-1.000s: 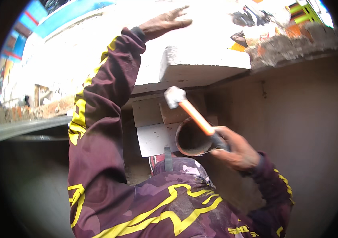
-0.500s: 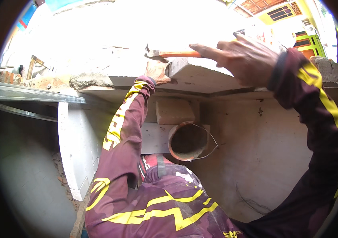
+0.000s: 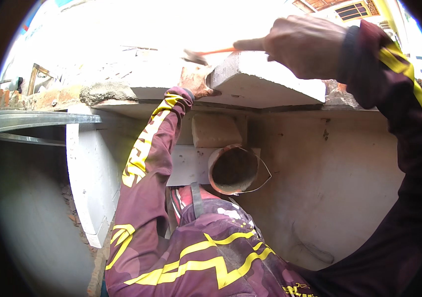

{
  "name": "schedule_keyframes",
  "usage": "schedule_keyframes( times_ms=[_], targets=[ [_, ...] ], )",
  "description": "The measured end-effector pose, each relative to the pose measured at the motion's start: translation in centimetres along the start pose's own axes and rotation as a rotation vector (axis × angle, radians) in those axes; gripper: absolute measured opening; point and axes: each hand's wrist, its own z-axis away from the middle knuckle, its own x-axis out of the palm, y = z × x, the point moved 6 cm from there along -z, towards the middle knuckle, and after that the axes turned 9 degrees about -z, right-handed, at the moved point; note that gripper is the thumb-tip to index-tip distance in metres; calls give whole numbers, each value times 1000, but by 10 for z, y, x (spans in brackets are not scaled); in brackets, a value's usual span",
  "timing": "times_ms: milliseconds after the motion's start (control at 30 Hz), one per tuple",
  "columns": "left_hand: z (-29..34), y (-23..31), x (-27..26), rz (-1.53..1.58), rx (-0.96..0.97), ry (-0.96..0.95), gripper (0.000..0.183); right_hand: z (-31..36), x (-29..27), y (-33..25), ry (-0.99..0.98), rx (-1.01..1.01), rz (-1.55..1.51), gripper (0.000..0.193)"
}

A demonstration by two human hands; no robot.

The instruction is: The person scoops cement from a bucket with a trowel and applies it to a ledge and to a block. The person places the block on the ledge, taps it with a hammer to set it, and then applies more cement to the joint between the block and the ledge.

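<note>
Carefully: Hold Steady, Tap Square

Largest first: a pale wall (image 3: 340, 173) fills the right side, low down. Along the top lies the white block (image 3: 275, 91), its long face toward the person and its left end near the middle of the view. Well below it stands the bucket (image 3: 211, 171), beside a smaller, dusty block (image 3: 216, 131) and clear of both arms.

The right hand (image 3: 305, 44) is closed around the hammer (image 3: 216, 50), forefinger stretched along the handle; that should help guide a light tap, though a fuller wrap would suit a harder blow. The left hand (image 3: 194, 79) is at the block's left end, thumb set apart from the fingers. Its fingers are partly lost in glare and behind the hammer, so I cannot tell how firmly it holds.

Smallest, and most worth watching, is the hammer's head (image 3: 194, 57): it lines up over those fingers, and whether it touches anything cannot be told. Any tap would best meet the block flat, with the left fingers drawn down out of its path. Short, even strokes are likely kinder to the block's edge, which could chip under a slanting hit.
</note>
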Motion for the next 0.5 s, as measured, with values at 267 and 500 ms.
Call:
schedule_keyframes(
  times_ms=[267, 500],
  targets=[
    [-6, 4, 6, -7, 22, 18, 86, 14, -27, -6, -20, -170, -75, 52],
    [-7, 13, -10, -62, 44, 96, 80, 40, -22, 20, -77, -141, -225, 58]
  ],
)
